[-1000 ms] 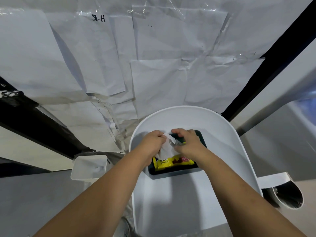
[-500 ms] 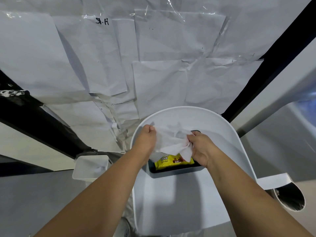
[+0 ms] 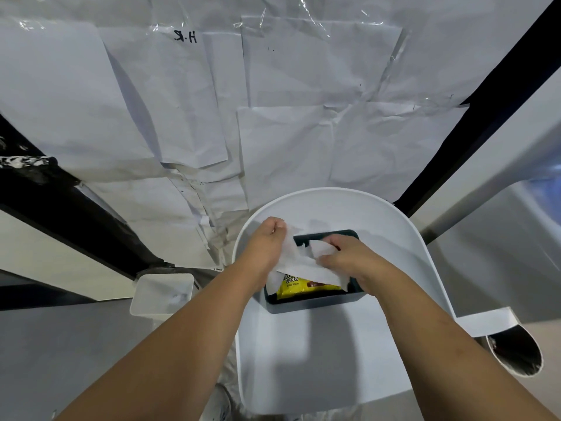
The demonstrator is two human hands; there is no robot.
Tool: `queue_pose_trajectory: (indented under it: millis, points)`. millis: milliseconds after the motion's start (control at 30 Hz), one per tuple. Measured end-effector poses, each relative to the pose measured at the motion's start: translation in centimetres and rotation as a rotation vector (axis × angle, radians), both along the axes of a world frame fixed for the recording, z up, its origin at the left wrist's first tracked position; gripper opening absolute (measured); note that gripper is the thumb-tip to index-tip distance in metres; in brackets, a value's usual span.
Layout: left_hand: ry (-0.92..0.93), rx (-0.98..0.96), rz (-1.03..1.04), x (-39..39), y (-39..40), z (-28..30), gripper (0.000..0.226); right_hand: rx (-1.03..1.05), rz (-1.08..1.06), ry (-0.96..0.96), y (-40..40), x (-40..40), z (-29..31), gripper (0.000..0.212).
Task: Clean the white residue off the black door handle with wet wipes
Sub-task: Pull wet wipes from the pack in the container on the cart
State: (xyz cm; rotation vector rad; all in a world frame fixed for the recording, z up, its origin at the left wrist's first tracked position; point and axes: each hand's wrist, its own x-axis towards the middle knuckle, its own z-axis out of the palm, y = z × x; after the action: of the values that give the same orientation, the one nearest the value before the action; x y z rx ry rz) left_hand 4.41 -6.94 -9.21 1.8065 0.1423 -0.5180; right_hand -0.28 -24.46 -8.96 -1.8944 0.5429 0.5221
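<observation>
Both your hands pinch one wet wipe [image 3: 299, 262] just above the dark tray [image 3: 306, 303]: left hand [image 3: 267, 241] fingers curled on its upper corner, right hand [image 3: 346, 256] fingers gripping its middle; yellow wipes pack [image 3: 299, 287] lies inside the tray.

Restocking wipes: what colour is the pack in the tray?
Yellow wipes pack, seen in the head view.

Makeshift test setup, paper-taped wall [image 3: 273, 101], white table [image 3: 334, 344]
</observation>
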Motion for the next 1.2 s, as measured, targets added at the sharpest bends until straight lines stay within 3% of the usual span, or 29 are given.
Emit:
queue_pose_trajectory:
  millis: [67,133,233,300,400,500,600,867,1067,1200]
  points:
    - [-0.028,0.000,-0.101,-0.4,-0.2,0.3,0.021,0.111,0.007,-0.100,0.6,0.3,0.7,0.050]
    - [-0.048,-0.032,-0.159,-0.7,-0.3,0.5,0.020,0.151,0.056,-0.159,1.0,0.5,1.0,0.056]
    - [-0.056,-0.086,-0.181,-0.8,0.0,0.6,0.013,0.157,0.100,-0.118,1.2,0.6,0.5,0.023]
    - [-0.048,-0.059,-0.180,-0.6,0.5,0.5,0.023,0.114,0.011,-0.132,1.1,0.9,0.0,0.006]
    - [-0.029,0.127,-0.327,-0.4,1.4,0.3,0.035,0.098,-0.183,-0.189,0.4,1.6,-0.2,0.018]
    - [0.023,0.228,-0.424,-0.2,2.5,-0.4,0.018,0.094,-0.310,-0.172,-0.7,1.9,-0.2,0.015]
    - [0.095,0.055,-0.268,0.1,3.4,-0.4,0.006,0.083,-0.386,-0.144,-1.5,1.7,-0.5,0.015]
    - [0.254,-0.495,0.248,0.3,3.3,-0.7,0.029,0.182,-0.368,-0.075,-0.4,0.9,-0.5,0.022]
    - [0.246,-0.433,0.339,0.0,2.8,-0.7,0.031,0.440,-0.431,-0.136,0.2,0.2,0.2,0.015]
    - [0.257,-0.330,0.369,-0.6,2.9,0.1,0.020,0.418,-0.383,-0.173,1.6,0.6,1.2,0.033]
